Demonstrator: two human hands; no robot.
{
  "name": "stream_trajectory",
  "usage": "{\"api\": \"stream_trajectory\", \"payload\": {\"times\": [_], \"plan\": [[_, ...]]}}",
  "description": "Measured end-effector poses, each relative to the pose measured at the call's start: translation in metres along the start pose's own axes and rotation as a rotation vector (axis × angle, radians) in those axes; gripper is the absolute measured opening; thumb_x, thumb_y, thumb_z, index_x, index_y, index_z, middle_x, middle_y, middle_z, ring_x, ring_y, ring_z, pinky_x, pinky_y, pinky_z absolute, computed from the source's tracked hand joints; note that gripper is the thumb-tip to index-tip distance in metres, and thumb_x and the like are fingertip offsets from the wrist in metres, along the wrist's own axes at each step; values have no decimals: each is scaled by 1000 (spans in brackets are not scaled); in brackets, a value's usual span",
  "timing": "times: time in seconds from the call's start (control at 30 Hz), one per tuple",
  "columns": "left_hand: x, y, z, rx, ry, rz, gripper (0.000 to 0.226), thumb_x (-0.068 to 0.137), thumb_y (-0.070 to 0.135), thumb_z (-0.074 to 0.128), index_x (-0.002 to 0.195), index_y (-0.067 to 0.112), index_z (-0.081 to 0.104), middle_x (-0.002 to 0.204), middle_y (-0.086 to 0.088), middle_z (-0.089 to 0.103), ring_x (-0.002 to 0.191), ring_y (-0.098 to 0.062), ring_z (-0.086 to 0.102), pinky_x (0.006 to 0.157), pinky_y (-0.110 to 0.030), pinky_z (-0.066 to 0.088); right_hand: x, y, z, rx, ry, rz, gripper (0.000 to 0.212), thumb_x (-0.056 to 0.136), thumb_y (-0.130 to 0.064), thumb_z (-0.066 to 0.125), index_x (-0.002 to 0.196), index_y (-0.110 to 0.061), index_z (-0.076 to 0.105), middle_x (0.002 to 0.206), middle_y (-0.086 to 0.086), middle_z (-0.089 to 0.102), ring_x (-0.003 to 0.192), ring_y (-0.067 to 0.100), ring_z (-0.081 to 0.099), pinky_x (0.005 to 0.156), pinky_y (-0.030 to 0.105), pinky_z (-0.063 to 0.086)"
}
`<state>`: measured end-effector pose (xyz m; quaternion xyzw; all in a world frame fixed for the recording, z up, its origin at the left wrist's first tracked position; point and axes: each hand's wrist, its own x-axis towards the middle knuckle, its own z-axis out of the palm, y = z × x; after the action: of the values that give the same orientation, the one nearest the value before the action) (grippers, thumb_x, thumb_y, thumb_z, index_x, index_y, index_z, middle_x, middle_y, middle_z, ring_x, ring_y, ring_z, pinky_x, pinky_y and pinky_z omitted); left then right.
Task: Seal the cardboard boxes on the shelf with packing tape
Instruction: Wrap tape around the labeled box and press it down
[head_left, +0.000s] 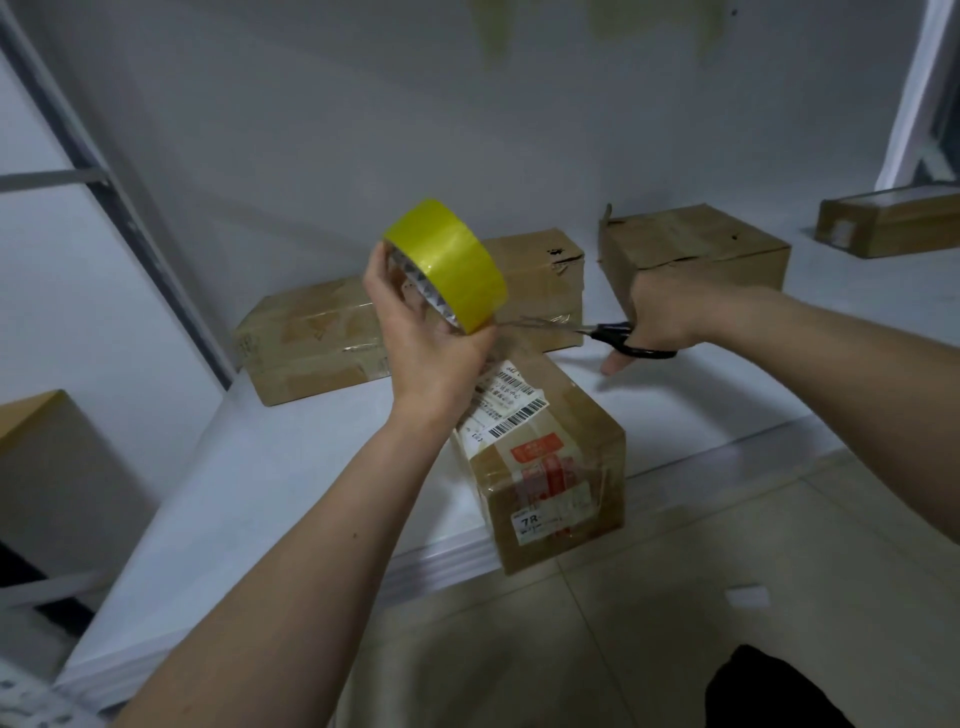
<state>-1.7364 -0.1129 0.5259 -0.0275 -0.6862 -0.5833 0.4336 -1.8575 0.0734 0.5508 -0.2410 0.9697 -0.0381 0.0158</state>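
Scissors (618, 338) in right hand (662, 312), fingers curled thru the black handles, blades at the clear strip running from roll to box. Left hand (431, 343) grips yellow tape roll (449, 265) above the labelled box (545, 467), which sits at shelf (270, 467) front edge, overhanging a bit. Other boxes further back. Keep strip taut w/ left, cut close to the roll, then press the tail flat on the box.

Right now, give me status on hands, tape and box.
Left hand grips tape roll. Right hand holds scissors, blades at the tape strip. Box sits below, at shelf edge. Nothing blocking.
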Motion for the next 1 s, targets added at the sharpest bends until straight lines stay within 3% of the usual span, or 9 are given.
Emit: {"api": "stream_trajectory", "payload": {"times": [0.23,0.33,0.43,0.5,0.63,0.73,0.8,0.9,1.0], "plan": [[-13,-7,-16,-79,196,-166,99,72,-17,73,148,18,19,140,-8,46,109,-26,66,81,-28,58,-2,10,43,251,-245,221,50,56,-41,91,73,-2,65,61,8,65,49,19,61,52,28,55],[-21,-4,-25,-125,292,-245,98,73,-16,72,148,18,20,136,-9,53,107,-24,67,74,-20,56,-3,9,34,386,-254,238,40,69,-23,87,87,6,65,75,17,66,56,25,65,56,31,57],[-30,-2,-33,-171,388,-310,95,75,-10,75,147,21,22,131,-10,59,101,-19,69,69,-15,54,-12,-12,26,339,164,1,28,92,-25,62,93,2,66,97,15,68,85,28,65,75,36,51],[-35,-2,-36,-213,444,-369,93,75,-7,76,147,22,24,127,-11,61,97,-17,69,69,-17,55,-28,-42,18,548,298,-215,34,97,-35,52,119,-11,61,128,4,58,116,21,54,96,35,42],[-49,-2,-34,-555,491,-545,74,80,-12,69,144,7,37,102,-13,66,79,-17,70,66,-21,56,-23,-77,22,540,-54,-344,69,90,-55,52,150,-33,24,159,-4,15,145,20,19,117,43,21],[-60,-2,-35,-841,421,-638,46,84,-16,62,128,-13,49,92,-19,66,74,-21,72,62,-23,57,-10,-75,30,678,-199,-240,69,84,-63,55,144,-37,34,147,-2,40,127,22,47,106,44,40],[-66,-1,-36,-932,397,-674,37,85,-18,59,119,-7,52,94,-20,65,81,-23,71,63,-24,58,-1,-78,31,717,-184,-221,51,86,-59,55,128,-32,49,128,-2,56,106,18,59,93,38,48],[-70,1,-37,-1029,382,-714,37,85,-19,58,118,-4,51,106,-25,62,92,-27,68,65,-25,59,9,-86,31,729,-123,-204,35,89,-55,54,105,-24,58,108,0,64,93,18,62,85,36,50],[-70,4,-42,-1051,390,-749,29,84,-19,58,108,-4,54,105,-25,60,98,-29,66,66,-28,61,8,-93,31,806,-49,-101,41,94,-49,50,107,-12,61,105,7,66,81,17,62,68,26,45]]}}
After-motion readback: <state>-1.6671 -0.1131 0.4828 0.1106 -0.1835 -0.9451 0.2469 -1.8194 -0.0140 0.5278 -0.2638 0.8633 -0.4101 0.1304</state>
